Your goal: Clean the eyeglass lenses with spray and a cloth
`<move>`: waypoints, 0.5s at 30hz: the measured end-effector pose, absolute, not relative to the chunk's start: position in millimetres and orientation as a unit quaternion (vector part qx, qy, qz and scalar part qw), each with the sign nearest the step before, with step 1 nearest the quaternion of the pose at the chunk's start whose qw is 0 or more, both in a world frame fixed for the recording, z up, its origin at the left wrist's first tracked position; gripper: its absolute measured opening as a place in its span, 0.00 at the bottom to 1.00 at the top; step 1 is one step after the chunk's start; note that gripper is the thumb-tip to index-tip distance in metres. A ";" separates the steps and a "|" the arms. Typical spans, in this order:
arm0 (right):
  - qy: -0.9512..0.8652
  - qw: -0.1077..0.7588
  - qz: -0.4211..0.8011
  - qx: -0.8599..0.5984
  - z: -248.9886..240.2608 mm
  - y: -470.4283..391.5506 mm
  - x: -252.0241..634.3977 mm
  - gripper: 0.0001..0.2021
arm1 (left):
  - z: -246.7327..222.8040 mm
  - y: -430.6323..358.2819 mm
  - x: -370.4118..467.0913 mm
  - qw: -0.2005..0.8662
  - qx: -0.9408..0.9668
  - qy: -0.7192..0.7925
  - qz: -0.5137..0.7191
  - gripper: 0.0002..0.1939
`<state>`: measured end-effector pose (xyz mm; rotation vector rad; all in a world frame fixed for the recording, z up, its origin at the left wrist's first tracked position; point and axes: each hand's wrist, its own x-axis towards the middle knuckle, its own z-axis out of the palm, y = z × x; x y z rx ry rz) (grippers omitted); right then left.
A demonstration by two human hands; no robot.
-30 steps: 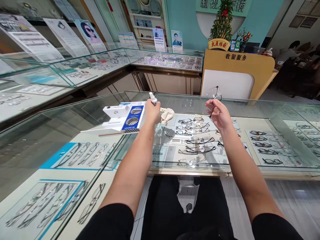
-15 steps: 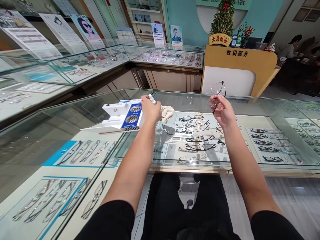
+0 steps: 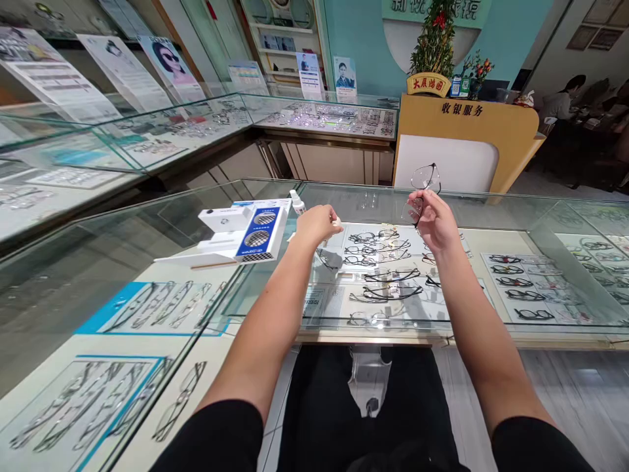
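Note:
Above the glass counter, my right hand (image 3: 435, 221) pinches a pair of thin-framed eyeglasses (image 3: 426, 178) by one lens side, with the other lens raised upward. My left hand (image 3: 317, 225) is closed over a pale cream cloth (image 3: 337, 223) on the glass top; most of the cloth is hidden beneath the fingers. Just behind that hand stands a small white bottle (image 3: 297, 204), apart from the fingers. To its left lies an open white and blue box (image 3: 260, 235), its lid flap spread out.
Inside the glass counter (image 3: 393, 324) lie rows of eyeglass frames (image 3: 388, 288). More frames rest on a blue-edged tray (image 3: 118, 364) at left. A wooden cashier desk (image 3: 472, 131) with a potted plant (image 3: 433, 49) stands behind. At far right sits a person (image 3: 560, 105).
My left hand has let go of the white bottle, which now stands upright, and has moved right onto the cloth. My right hand still holds the eyeglasses up, nearly unmoved.

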<state>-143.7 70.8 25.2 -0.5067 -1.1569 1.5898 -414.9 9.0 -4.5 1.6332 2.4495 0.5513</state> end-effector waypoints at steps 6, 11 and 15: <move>-0.470 0.524 0.683 -0.194 25.6 70.5 -144.7 0.08 | -3.6 9.7 -416.9 0.093 0.515 0.842 0.131 0.05; -0.471 0.524 0.683 -0.192 26.7 68.4 -144.7 0.09 | 3.5 11.9 -415.4 0.045 0.459 0.792 0.400 0.07; -0.490 0.518 0.672 -0.199 27.9 63.4 -146.4 0.10 | 13.4 15.4 -410.2 0.178 0.377 0.635 0.650 0.11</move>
